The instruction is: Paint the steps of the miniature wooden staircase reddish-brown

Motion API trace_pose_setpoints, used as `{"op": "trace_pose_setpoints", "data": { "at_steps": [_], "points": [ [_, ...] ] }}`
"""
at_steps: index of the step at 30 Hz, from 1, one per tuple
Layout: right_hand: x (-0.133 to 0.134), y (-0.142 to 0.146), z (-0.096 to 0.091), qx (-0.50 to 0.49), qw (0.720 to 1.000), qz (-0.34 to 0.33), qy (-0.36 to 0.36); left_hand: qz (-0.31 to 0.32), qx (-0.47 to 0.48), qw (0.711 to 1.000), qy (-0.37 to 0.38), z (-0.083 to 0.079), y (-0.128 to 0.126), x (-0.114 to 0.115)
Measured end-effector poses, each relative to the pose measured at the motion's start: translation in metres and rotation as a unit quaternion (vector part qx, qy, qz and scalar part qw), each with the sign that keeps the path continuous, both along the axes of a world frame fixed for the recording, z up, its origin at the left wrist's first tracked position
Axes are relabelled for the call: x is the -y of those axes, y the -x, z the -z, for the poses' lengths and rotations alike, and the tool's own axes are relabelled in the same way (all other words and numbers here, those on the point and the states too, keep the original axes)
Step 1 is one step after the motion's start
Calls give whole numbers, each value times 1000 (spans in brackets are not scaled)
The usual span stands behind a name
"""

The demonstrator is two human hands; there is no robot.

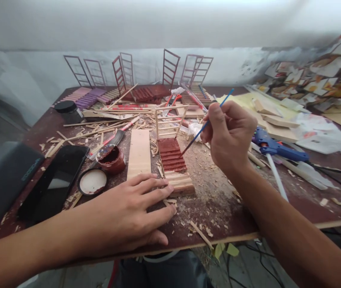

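Observation:
My right hand [232,134] pinches a thin blue paintbrush [200,131], whose tip meets the right edge of a small wooden stair model [173,154]. Red-brown paint covers the model's upper steps; the lower steps and front are bare wood. An unpainted railing of thin sticks [171,123] stands at its back. My left hand [137,212] lies with fingers spread, fingertips at the model's lower left corner. To the left are an open jar of red-brown paint [114,166], its lid [92,182] lying inside up, and a flat pale wooden board [139,152].
A black phone [56,180] and dark case [6,182] lie at left, near a dark-lidded jar [68,111]. A blue glue gun [275,148] with a cord is at right. Painted stair models [146,93] stand behind. Sticks and shavings litter the table [224,222].

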State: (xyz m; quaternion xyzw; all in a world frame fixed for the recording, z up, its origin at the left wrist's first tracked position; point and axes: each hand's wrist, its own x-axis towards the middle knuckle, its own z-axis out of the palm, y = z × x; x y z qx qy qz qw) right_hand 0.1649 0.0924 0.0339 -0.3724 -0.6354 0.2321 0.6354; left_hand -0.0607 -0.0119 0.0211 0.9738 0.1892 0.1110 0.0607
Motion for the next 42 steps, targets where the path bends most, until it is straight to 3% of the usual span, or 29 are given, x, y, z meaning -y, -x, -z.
{"op": "trace_pose_setpoints", "data": {
  "at_steps": [4,10,13,20,25,28,33,39,42],
  "points": [
    [0,1,-2,-48,996,-65,26,0,4,1000,-2,0,0,0],
    [9,7,-4,-31,986,-154,49,-3,23,999,-23,2,-1,-1],
    [15,17,-8,-15,987,-157,42,-3,34,998,-45,3,-1,-2],
    [30,63,-21,113,981,-159,6,1,41,996,-83,3,0,1],
    [23,88,-14,231,953,-196,-16,8,62,995,-82,7,-1,1],
    [21,92,-8,245,949,-199,-9,16,83,991,-101,11,-1,1],
    [24,84,-13,139,973,-182,32,17,97,988,-120,14,-1,0],
    [7,47,-34,-83,988,-123,-30,15,59,994,-92,9,1,1],
    [-7,24,-31,-114,987,-94,-62,13,53,996,-74,9,0,3]
  ]
}}
